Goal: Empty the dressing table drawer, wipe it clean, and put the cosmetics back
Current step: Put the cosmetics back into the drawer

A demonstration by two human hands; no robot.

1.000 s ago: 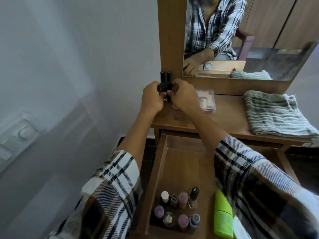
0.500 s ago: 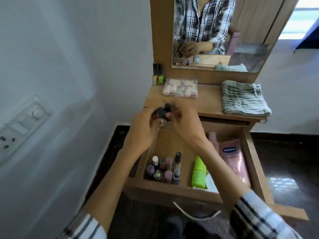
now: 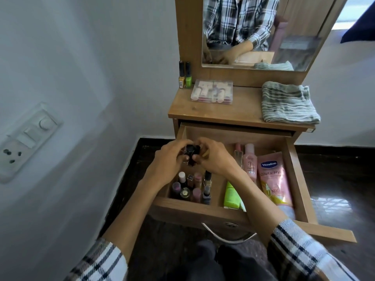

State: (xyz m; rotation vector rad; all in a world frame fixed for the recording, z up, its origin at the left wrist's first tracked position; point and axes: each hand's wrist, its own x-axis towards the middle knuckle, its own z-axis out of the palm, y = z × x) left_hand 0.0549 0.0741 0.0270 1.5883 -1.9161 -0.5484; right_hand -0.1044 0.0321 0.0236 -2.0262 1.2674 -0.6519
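Observation:
Both hands hold a cluster of small black-capped nail polish bottles (image 3: 191, 154) over the left part of the open wooden drawer (image 3: 194, 209). My left hand (image 3: 169, 161) grips them from the left, my right hand (image 3: 215, 159) from the right. Below the hands, several nail polish bottles (image 3: 192, 188) stand in the drawer's front left corner. A green tube (image 3: 231, 196), a pink bottle (image 3: 250, 161) and a pink Vaseline tube (image 3: 274, 179) lie further right. On the tabletop (image 3: 233, 113) stand two nail polish bottles (image 3: 185, 75) and a clear lipstick box (image 3: 212, 91).
A folded striped cloth (image 3: 288, 102) lies on the right of the tabletop. A mirror (image 3: 261, 31) rises behind it. A white wall with a switch panel (image 3: 26, 138) is at the left. The drawer's metal handle (image 3: 227, 235) juts towards my knees over a dark floor (image 3: 345, 179).
My hands took several bottles from the back left of the tabletop and carried them down and towards me, over the open drawer. Two bottles stayed on the tabletop.

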